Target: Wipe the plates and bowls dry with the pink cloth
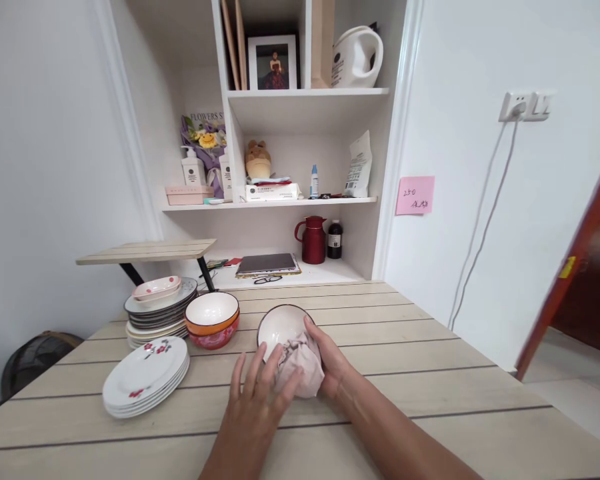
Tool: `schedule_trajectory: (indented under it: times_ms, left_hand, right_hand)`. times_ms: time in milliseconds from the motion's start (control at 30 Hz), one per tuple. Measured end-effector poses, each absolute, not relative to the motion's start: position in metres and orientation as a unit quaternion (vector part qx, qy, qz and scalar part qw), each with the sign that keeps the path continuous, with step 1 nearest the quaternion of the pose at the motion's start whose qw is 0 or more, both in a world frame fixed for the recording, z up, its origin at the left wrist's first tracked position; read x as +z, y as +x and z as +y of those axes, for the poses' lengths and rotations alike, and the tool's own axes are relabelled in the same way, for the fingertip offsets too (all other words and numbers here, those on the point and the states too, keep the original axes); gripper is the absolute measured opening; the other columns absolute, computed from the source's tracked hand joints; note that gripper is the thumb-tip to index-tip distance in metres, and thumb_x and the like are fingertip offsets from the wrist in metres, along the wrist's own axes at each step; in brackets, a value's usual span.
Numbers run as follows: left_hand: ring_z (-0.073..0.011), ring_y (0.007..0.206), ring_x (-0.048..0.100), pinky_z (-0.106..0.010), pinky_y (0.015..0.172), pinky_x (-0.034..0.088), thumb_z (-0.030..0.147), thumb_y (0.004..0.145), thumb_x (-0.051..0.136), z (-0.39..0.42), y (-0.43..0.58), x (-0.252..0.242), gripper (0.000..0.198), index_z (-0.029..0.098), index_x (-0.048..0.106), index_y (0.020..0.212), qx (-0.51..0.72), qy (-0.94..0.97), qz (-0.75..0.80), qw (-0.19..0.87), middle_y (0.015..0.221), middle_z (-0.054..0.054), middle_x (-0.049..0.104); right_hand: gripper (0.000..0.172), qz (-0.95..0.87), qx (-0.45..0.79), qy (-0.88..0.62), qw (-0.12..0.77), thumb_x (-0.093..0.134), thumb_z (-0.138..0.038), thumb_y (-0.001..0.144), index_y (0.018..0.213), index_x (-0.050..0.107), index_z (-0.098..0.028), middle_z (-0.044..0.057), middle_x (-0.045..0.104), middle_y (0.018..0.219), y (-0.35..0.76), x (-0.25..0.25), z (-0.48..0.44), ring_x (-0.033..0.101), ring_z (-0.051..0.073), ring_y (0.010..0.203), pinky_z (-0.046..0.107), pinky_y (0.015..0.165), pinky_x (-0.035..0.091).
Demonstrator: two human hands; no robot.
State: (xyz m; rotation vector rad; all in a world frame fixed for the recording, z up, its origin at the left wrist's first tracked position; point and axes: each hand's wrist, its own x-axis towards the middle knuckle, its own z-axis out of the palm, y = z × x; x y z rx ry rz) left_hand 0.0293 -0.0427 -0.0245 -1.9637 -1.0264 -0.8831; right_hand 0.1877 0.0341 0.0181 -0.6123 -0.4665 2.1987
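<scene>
A white bowl [281, 325] with a dark rim is tilted toward me above the wooden table. My right hand [330, 357] grips its right side, the thumb lying over the rim. Crumpled pale pink material [303, 367], cloth or paper, covers the bowl's near right part. My left hand [260, 390] is open, fingers spread, with its fingertips at the material and the bowl's near edge. Whether the left fingers press on the material is hard to tell. The bowl's underside is hidden.
On the left stand stacked orange and red bowls [213, 320], flowered white plates [147, 377], and a taller plate stack [160, 307] topped by a small dish [157, 289]. A small raised shelf [147, 250] overhangs them. Behind are a red jug [313, 240] and a laptop [267, 263].
</scene>
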Motion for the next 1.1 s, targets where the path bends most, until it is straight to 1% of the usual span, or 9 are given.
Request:
schedule_trajectory:
  times_ms: [100, 267, 400, 533, 600, 733, 800, 933, 1100]
  left_hand:
    - [-0.0272, 0.128, 0.052, -0.052, 0.11, 0.03, 0.015, 0.094, 0.048, -0.042, 0.035, -0.014, 0.034, 0.031, 0.062, 0.121, -0.346, -0.802, -0.339, 0.351, 0.13, -0.008, 0.063]
    - [-0.0136, 0.079, 0.065, -0.035, 0.089, 0.045, 0.01, 0.096, 0.044, -0.038, 0.041, 0.011, 0.027, 0.025, 0.064, 0.106, -0.421, -0.794, -0.397, 0.185, 0.092, 0.002, 0.074]
    - [-0.0183, 0.075, 0.065, -0.033, 0.07, 0.048, 0.019, 0.094, 0.051, -0.027, 0.046, 0.038, 0.015, 0.024, 0.065, 0.093, -0.423, -0.714, -0.555, 0.057, 0.085, 0.001, 0.073]
    - [-0.0207, 0.086, 0.066, -0.034, 0.075, 0.052, 0.02, 0.088, 0.061, -0.022, 0.053, 0.05, 0.012, 0.026, 0.067, 0.096, -0.32, -0.765, -0.559, 0.003, 0.098, -0.002, 0.07]
    - [-0.0235, 0.098, 0.065, -0.038, 0.083, 0.053, 0.028, 0.081, 0.072, -0.024, 0.053, 0.044, 0.02, 0.03, 0.069, 0.101, -0.277, -0.818, -0.504, 0.029, 0.115, -0.004, 0.065]
    - [-0.0372, 0.125, 0.051, -0.054, 0.098, 0.046, 0.039, 0.054, 0.092, -0.027, 0.041, 0.02, 0.085, 0.03, 0.056, 0.131, -0.245, -0.847, -0.43, 0.191, 0.142, -0.014, 0.049]
    - [-0.0401, 0.134, 0.041, -0.06, 0.104, 0.04, 0.043, 0.053, 0.092, -0.024, 0.032, 0.009, 0.098, 0.031, 0.048, 0.14, -0.232, -0.847, -0.395, 0.269, 0.149, -0.016, 0.042]
    - [-0.0346, 0.139, 0.036, -0.06, 0.112, 0.027, 0.026, 0.083, 0.071, -0.019, 0.022, 0.004, 0.059, 0.036, 0.05, 0.137, -0.264, -0.81, -0.35, 0.389, 0.149, -0.01, 0.044]
    - [-0.0239, 0.126, 0.052, -0.048, 0.111, 0.03, 0.012, 0.094, 0.049, -0.027, 0.024, 0.015, 0.034, 0.027, 0.061, 0.123, -0.298, -0.833, -0.283, 0.371, 0.131, -0.008, 0.061]
  right_hand:
    - [0.058, -0.19, 0.865, -0.255, 0.389, 0.056, -0.06, 0.087, 0.105, 0.066, -0.006, 0.015, 0.075, 0.083, 0.188, 0.019, 0.032, 0.073, 0.027, 0.08, 0.039, 0.086, 0.053]
    - [0.047, -0.198, 0.838, -0.281, 0.423, 0.052, -0.053, 0.092, 0.1, 0.065, -0.009, 0.012, 0.075, 0.078, 0.183, 0.022, 0.03, 0.072, 0.025, 0.074, 0.038, 0.082, 0.055]
    - [0.042, -0.205, 0.838, -0.26, 0.434, 0.053, -0.049, 0.093, 0.098, 0.066, -0.01, 0.011, 0.075, 0.077, 0.18, 0.022, 0.029, 0.071, 0.024, 0.073, 0.039, 0.08, 0.055]
    - [0.043, -0.212, 0.839, -0.26, 0.428, 0.052, -0.05, 0.093, 0.092, 0.066, -0.01, 0.01, 0.074, 0.072, 0.182, 0.022, 0.03, 0.07, 0.022, 0.066, 0.036, 0.074, 0.055]
    - [0.048, -0.212, 0.846, -0.261, 0.415, 0.051, -0.054, 0.092, 0.09, 0.067, -0.009, 0.01, 0.073, 0.07, 0.185, 0.024, 0.03, 0.069, 0.023, 0.065, 0.035, 0.072, 0.055]
    - [0.053, -0.19, 0.86, -0.239, 0.408, 0.048, -0.057, 0.093, 0.101, 0.066, -0.007, 0.012, 0.075, 0.079, 0.189, 0.028, 0.031, 0.072, 0.025, 0.076, 0.037, 0.081, 0.054]
    - [0.054, -0.182, 0.866, -0.224, 0.408, 0.046, -0.055, 0.094, 0.107, 0.065, -0.007, 0.013, 0.076, 0.083, 0.19, 0.029, 0.031, 0.072, 0.025, 0.079, 0.037, 0.084, 0.054]
    - [0.055, -0.183, 0.878, -0.211, 0.389, 0.046, -0.056, 0.094, 0.107, 0.066, -0.007, 0.013, 0.076, 0.081, 0.189, 0.025, 0.033, 0.072, 0.024, 0.076, 0.036, 0.083, 0.054]
    - [0.054, -0.168, 0.879, -0.233, 0.38, 0.048, -0.057, 0.093, 0.101, 0.066, -0.007, 0.012, 0.075, 0.076, 0.188, 0.023, 0.032, 0.071, 0.024, 0.072, 0.036, 0.08, 0.054]
